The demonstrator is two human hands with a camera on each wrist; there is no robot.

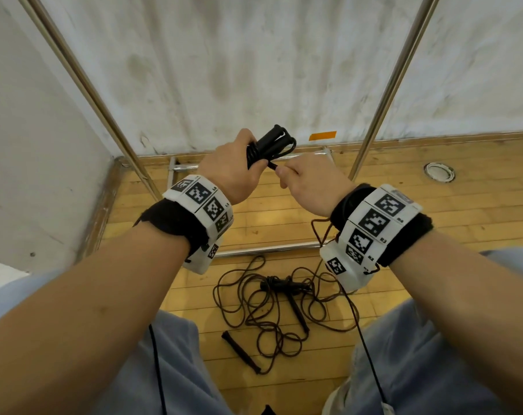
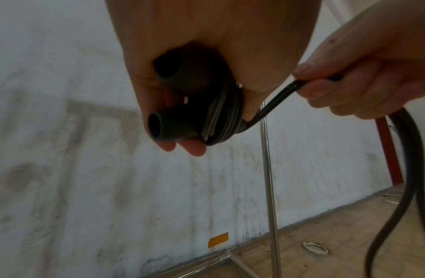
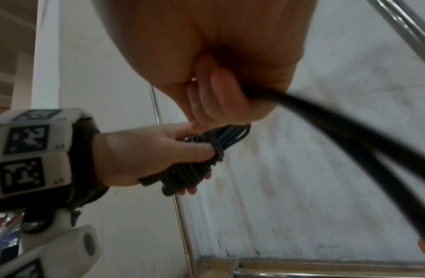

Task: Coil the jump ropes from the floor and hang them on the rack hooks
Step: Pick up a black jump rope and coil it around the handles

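Wooden floor [image 1: 434,211] below, the left hand [image 1: 230,169] grips a coiled black jump rope [image 1: 272,146] by its handles; the right hand [image 1: 311,181] pinches its loose cord end.

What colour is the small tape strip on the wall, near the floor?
The tape strip is orange; the head view shows it best.

The wooden plank floor [image 1: 434,223] carries a loose tangle of dark jump rope [image 1: 272,307] with black handles [image 1: 240,351], the base bars of a metal rack [image 1: 266,250], and a round metal fitting [image 1: 439,172] near the wall.
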